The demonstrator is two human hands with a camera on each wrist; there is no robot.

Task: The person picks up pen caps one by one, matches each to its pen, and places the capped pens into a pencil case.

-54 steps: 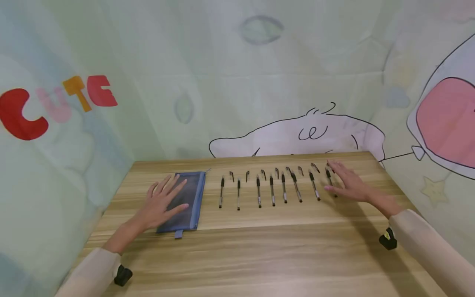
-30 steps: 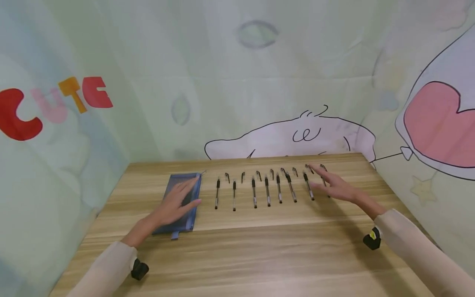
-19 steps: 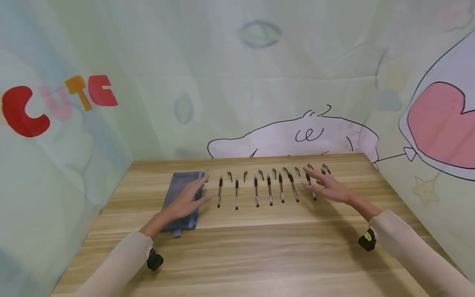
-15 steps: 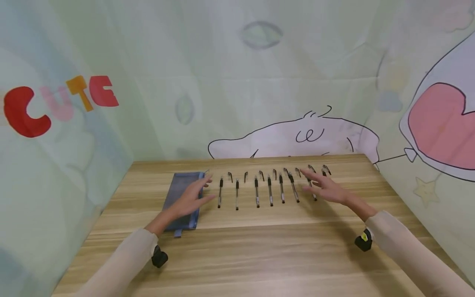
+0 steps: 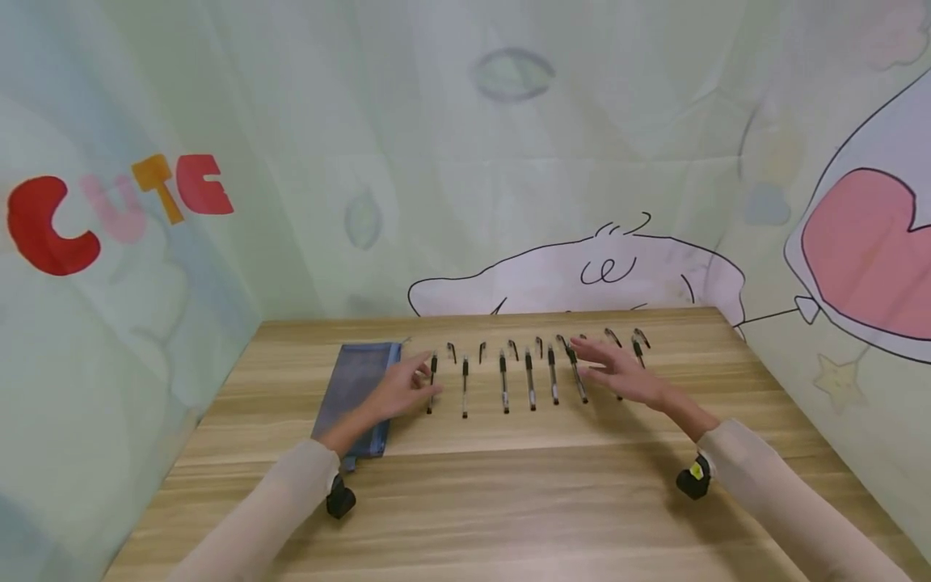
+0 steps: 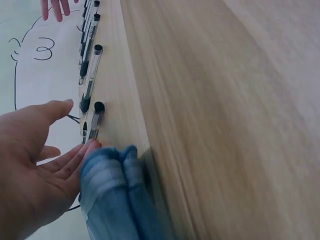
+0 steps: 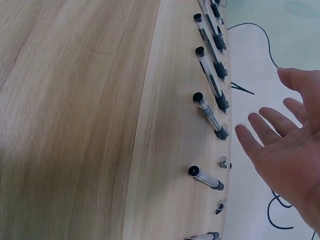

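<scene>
My left hand [image 5: 402,388] is over the right edge of a blue zippered mesh pouch [image 5: 352,384], its relaxed fingers at the leftmost gel pen [image 5: 434,365]. In the left wrist view the fingertips overlap the lower part of that pen [image 6: 98,112], close by the blue pouch [image 6: 115,192], with the thumb held apart. My right hand [image 5: 624,378] hovers with fingers extended over the right part of the row, partly covering a pen [image 5: 577,380]. The right wrist view shows this hand [image 7: 290,142] holding nothing, with uncapped pens [image 7: 206,112] beside it.
Several uncapped pens [image 5: 529,384] lie in a row across the wooden table [image 5: 494,501]. Behind them runs a row of black pen caps [image 5: 482,352]. A printed cloth backdrop [image 5: 327,202] rises at the table's back edge and sides.
My left hand has moved right, from over the pouch to the leftmost pen. My right hand has shifted left along the row, uncovering the rightmost pen and cap. Pens and pouch stay put.
</scene>
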